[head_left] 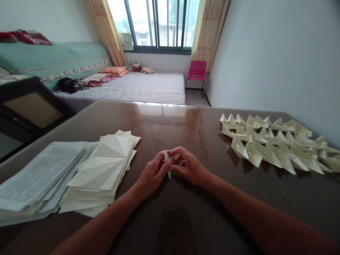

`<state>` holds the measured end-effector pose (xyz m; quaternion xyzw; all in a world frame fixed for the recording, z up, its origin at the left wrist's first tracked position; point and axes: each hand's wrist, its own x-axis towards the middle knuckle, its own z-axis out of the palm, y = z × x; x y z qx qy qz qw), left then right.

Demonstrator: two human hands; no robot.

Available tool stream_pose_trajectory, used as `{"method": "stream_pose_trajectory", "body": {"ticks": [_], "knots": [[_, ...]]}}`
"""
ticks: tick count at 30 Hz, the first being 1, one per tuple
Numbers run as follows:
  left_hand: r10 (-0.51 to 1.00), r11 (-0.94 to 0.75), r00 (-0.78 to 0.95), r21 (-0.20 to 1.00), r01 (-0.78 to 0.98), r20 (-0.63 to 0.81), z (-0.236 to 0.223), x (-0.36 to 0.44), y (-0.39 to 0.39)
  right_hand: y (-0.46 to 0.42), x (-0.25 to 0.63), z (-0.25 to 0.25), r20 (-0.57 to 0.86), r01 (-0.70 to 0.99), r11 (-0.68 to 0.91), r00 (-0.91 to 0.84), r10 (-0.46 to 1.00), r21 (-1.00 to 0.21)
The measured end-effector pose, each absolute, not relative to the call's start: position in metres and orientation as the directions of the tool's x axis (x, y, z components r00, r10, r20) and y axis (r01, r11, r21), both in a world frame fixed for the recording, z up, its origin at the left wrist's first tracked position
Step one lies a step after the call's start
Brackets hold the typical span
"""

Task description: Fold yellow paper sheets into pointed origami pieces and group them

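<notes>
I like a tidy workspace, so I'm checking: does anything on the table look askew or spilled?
The creased sheets are stacked askew, their corners jutting out at different angles beside the printed pages. I see nothing spilled.

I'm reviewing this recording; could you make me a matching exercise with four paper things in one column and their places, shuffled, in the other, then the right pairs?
Things:
1. small folded piece
2. creased sheets
3. printed sheets
4. pointed paper shapes

Places:
A. in rows on the right side of the table
B. in the leftmost pile
C. held between the left hand and the right hand
D. in the pile just right of the leftmost one

Pairs: 1-C, 2-D, 3-B, 4-A
</notes>
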<state>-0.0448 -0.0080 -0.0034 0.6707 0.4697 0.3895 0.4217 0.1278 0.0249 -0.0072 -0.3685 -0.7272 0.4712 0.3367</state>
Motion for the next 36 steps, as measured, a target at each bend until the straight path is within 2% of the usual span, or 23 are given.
{"method": "stream_pose_trajectory", "body": {"ticks": [7, 11, 17, 20, 23, 28, 36], "knots": [[0.946, -0.179, 0.305, 0.963, 0.204, 0.111, -0.006, -0.044, -0.006, 0.018, 0.124, -0.004, 0.219, 0.349, 0.383, -0.426, 0.878, -0.855], [0.949, -0.234, 0.272, 0.932, 0.278, 0.157, -0.010, -0.042, -0.007, 0.017, 0.124, -0.005, 0.250, 0.383, 0.413, -0.408, 0.878, -0.826], [0.920, -0.383, 0.278, 0.784, 0.488, 0.277, -0.016, -0.041, -0.011, 0.017, 0.128, -0.006, 0.260, 0.605, 0.529, -0.478, 0.839, -0.595], [0.925, -0.376, 0.248, 0.772, 0.512, 0.287, -0.017, -0.041, -0.011, 0.017, 0.130, -0.005, 0.222, 0.655, 0.557, -0.525, 0.821, -0.511], [0.938, -0.345, 0.189, 0.806, 0.481, 0.289, -0.015, -0.041, -0.011, 0.016, 0.131, -0.005, 0.246, 0.625, 0.558, -0.517, 0.820, -0.546], [0.943, -0.333, 0.104, 0.868, 0.369, 0.317, -0.014, -0.041, -0.008, 0.021, 0.130, -0.007, 0.270, 0.511, 0.455, -0.397, 0.878, -0.729], [0.975, -0.214, 0.111, 0.946, 0.245, 0.192, -0.023, -0.044, -0.001, 0.033, 0.134, -0.010, 0.258, 0.337, 0.428, -0.446, 0.857, -0.839]]}}
